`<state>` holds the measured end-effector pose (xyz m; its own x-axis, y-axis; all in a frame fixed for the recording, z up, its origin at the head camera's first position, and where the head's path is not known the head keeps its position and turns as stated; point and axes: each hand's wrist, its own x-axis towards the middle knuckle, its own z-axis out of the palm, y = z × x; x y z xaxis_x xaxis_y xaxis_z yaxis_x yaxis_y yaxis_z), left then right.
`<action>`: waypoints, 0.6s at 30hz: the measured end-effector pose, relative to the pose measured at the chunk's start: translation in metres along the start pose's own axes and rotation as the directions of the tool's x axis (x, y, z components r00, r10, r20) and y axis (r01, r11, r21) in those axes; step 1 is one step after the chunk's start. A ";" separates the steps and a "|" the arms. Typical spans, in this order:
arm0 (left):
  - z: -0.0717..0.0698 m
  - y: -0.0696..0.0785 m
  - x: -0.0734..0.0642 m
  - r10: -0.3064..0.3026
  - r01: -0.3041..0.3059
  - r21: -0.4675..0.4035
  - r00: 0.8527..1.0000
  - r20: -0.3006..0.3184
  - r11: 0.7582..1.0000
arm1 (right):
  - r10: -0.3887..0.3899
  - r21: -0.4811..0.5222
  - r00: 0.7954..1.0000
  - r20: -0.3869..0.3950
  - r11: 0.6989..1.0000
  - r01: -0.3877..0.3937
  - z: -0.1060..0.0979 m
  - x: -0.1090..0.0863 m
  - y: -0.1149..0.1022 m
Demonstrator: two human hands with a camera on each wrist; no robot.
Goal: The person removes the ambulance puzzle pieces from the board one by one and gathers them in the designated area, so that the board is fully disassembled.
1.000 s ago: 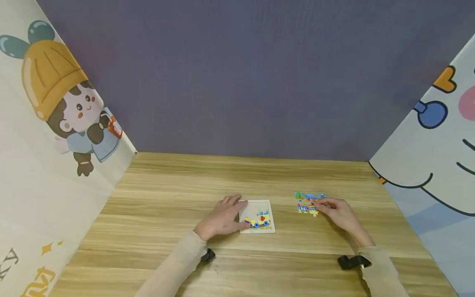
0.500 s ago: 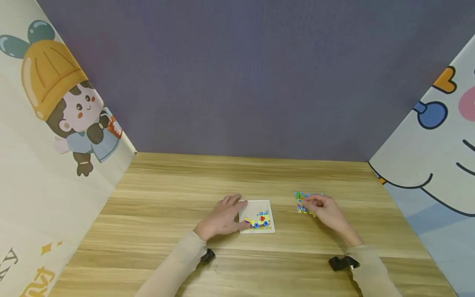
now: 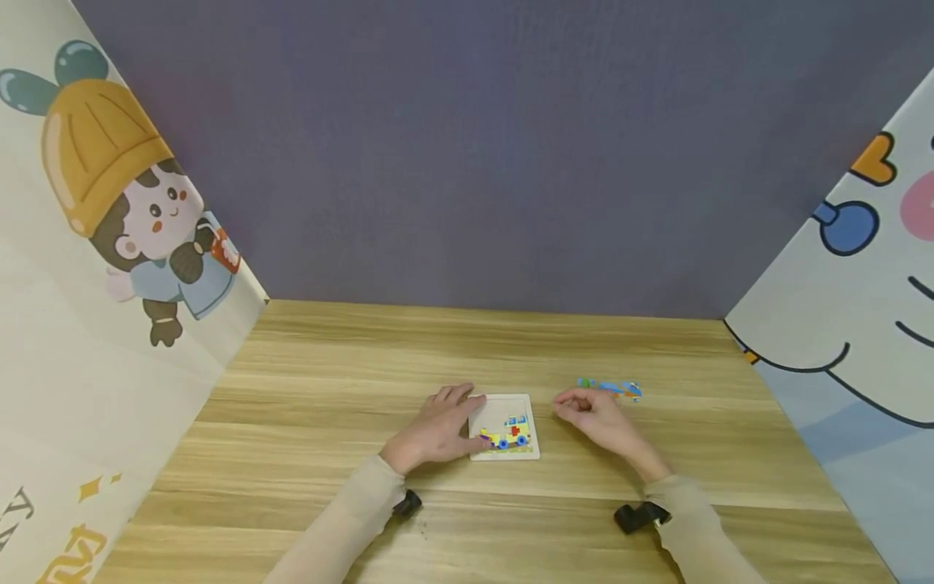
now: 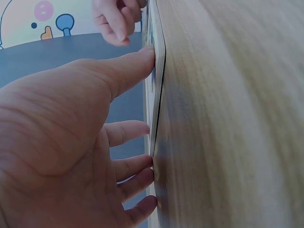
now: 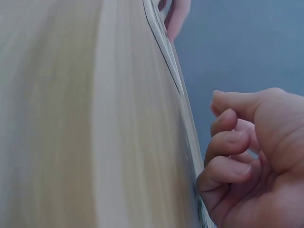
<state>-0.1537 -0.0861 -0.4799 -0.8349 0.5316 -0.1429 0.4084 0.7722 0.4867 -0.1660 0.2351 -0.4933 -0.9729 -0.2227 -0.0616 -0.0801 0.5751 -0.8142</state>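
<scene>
My left hand rests on the left side of a small white-framed jigsaw tray, steadying it flat on the table. Its thumb lies on the lower left, and its spread fingers touch the left and upper edge. Inside the tray, joined pieces form part of a yellow vehicle picture with blue wheels and a red cross; the upper part is bare. To the right of the tray, my right hand hangs just above the table. Its thumb and forefinger pinch a puzzle piece that the fingers hide; the other fingers curl inward.
Several loose blue, green and orange puzzle pieces lie behind the right hand, which covers others nearer. The wooden table meets a dark back panel, with cartoon-printed walls on both sides.
My right hand has moved left from the loose pieces toward the tray, thumb and forefinger kept together. The left hand and the tray have stayed in place.
</scene>
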 end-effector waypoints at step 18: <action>-0.001 0.001 0.000 -0.007 0.007 0.008 1.000 -0.001 1.000 | -0.080 0.001 0.973 0.218 0.997 0.082 0.036 0.014 -0.021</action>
<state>-0.1536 -0.0863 -0.4785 -0.8382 0.5257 -0.1452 0.4054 0.7786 0.4789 -0.1704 0.1911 -0.4981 -0.8927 -0.4343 -0.1202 -0.1597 0.5543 -0.8169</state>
